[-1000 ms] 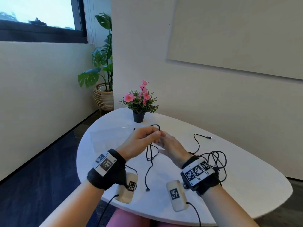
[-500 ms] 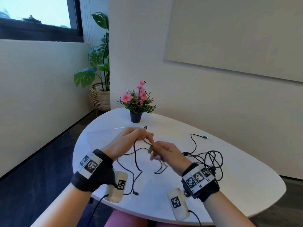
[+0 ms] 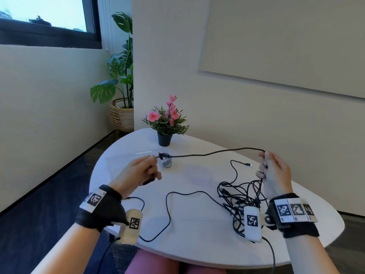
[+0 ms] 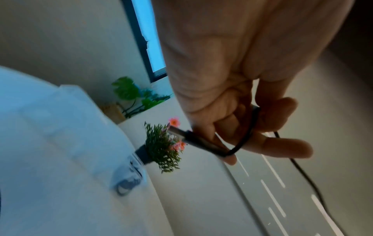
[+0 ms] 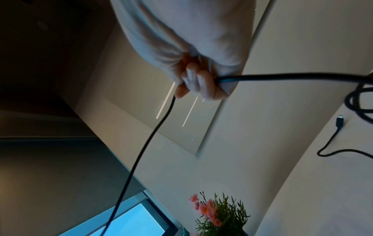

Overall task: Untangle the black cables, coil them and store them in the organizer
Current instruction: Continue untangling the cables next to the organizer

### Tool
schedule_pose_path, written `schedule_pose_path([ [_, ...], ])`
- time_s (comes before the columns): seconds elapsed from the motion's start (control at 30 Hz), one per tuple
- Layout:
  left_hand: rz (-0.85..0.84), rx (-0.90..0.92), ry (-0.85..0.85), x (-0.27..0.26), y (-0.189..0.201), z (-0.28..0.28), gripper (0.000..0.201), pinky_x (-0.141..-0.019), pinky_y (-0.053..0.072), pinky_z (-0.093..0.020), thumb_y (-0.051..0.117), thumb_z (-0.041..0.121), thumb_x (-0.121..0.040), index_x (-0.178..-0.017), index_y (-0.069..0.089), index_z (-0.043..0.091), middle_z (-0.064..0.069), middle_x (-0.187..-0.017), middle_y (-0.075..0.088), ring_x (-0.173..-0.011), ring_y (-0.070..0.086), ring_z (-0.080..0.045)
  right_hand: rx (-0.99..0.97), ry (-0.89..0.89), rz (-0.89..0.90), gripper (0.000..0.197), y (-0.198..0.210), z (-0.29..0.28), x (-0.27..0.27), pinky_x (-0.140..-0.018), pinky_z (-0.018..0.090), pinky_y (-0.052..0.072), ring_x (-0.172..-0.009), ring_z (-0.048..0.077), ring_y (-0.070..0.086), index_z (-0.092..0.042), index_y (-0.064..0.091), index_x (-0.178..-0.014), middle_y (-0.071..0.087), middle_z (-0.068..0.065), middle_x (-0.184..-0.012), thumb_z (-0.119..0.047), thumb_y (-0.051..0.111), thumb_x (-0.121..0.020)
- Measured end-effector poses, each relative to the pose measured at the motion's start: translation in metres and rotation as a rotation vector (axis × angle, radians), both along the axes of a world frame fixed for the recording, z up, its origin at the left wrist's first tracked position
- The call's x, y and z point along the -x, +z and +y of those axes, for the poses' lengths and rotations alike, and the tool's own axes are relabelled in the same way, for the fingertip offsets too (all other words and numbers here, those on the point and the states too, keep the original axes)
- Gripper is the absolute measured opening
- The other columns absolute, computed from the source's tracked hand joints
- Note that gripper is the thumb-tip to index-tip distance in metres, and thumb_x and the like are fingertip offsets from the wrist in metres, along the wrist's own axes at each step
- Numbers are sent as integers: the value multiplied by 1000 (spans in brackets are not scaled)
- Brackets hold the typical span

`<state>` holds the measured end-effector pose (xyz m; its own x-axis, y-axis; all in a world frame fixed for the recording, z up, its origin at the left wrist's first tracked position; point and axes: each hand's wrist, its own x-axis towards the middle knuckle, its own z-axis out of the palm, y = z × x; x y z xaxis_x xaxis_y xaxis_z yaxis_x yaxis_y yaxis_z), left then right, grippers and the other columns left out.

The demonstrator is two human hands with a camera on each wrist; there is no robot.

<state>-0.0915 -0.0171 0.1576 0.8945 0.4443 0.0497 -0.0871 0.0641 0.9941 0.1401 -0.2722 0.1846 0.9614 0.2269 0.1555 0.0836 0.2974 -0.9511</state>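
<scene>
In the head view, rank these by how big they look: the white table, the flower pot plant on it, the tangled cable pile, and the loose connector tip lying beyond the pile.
1. white table
2. tangled cable pile
3. flower pot plant, which sits farther from the camera, so its rank against the pile is unsure
4. loose connector tip

Small potted pink-flowered plant (image 3: 165, 123) stands at far edge of white table (image 3: 197, 224) | large leafy plant (image 3: 118, 62) in wicker basket (image 3: 120, 115) on floor beyond | window (image 3: 45, 14) upper left | pale wall panel (image 3: 286, 40) behind

Taut cable (image 3: 213, 153) spans table (image 3: 197, 244); tangle (image 3: 240, 196) blocks right.
</scene>
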Motion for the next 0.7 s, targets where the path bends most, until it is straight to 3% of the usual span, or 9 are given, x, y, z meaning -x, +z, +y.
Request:
schedule_pose_path([
  [0.07, -139, 268, 24, -3, 6, -4, 33, -90, 50, -39, 37, 25, -100, -73, 50, 10, -2, -67, 49, -73, 67, -23, 48, 3, -26, 25, -3, -2, 3, -40, 16, 25, -46, 4, 30, -13, 60, -80, 43, -2, -70, -17, 44, -99],
  [0.13, -236, 398, 42, -5, 8, -5, 49, -92, 53, -37, 33, 24, -100, -67, 66, 11, -4, -81, 67, -93, 69, -26, 101, 14, -46, 25, -6, -3, 5, -39, 15, 25, -46, 3, 30, -12, 60, -82, 41, -1, -68, -17, 44, -100],
  [0.2, -287, 375, 54, -6, 11, -5, 59, -99, 48, -37, 29, 25, -100, -62, 73, 16, -4, -105, 71, -115, 60, -22, 132, 28, -59, 24, -10, -3, 6, -38, 15, 24, -45, 3, 28, -9, 61, -83, 35, -2, -65, -17, 45, -99],
  [0.3, -361, 349, 50, -3, 17, -5, 54, -106, 37, -35, 28, 29, -98, -64, 70, 23, -3, -133, 58, -125, 53, -14, 216, 56, -89, 25, -16, -3, 8, -38, 14, 24, -43, 3, 27, -8, 63, -84, 32, -2, -62, -18, 46, -99],
  [0.43, -471, 384, 129, -2, 26, -7, 39, -86, 33, -32, 31, 39, -94, -66, 56, 29, 10, -125, 63, -123, 54, -13, 428, 181, -141, 26, -26, -1, 17, -47, 23, 25, -48, 12, 22, -9, 67, -85, 28, -2, -55, -21, 48, -97],
  [0.53, -587, 544, 194, -6, 28, -3, 34, -91, 38, -46, 29, 43, -98, -72, 47, 27, 17, -89, 67, -109, 64, -19, 616, 323, -196, 26, -33, 3, 32, -63, 26, 38, -40, 8, 30, -8, 70, -88, 33, -8, -44, -21, 49, -97],
  [0.6, -641, 639, 237, -7, 29, -3, 33, -86, 48, -54, 29, 45, -98, -76, 44, 26, 12, -67, 52, -78, 67, -11, 671, 414, -214, 26, -38, 7, 42, -56, 20, 35, -37, 3, 29, -8, 70, -84, 33, -10, -41, -19, 50, -96],
  [0.67, -631, 680, 312, -7, 28, 0, 30, -62, 55, -33, 30, 46, -98, -78, 42, 27, 9, -64, 39, -50, 46, -4, 696, 491, -236, 27, -41, 9, 48, -46, 14, 30, -39, 7, 25, -8, 71, -79, 29, -4, -45, -17, 51, -96],
  [0.7, -599, 673, 363, -6, 27, 2, 30, -47, 45, -20, 29, 45, -100, -78, 41, 27, 9, -65, 35, -44, 35, -3, 699, 535, -242, 28, -41, 9, 50, -44, 13, 28, -41, 9, 24, -9, 71, -78, 28, -2, -46, -17, 52, -96],
])
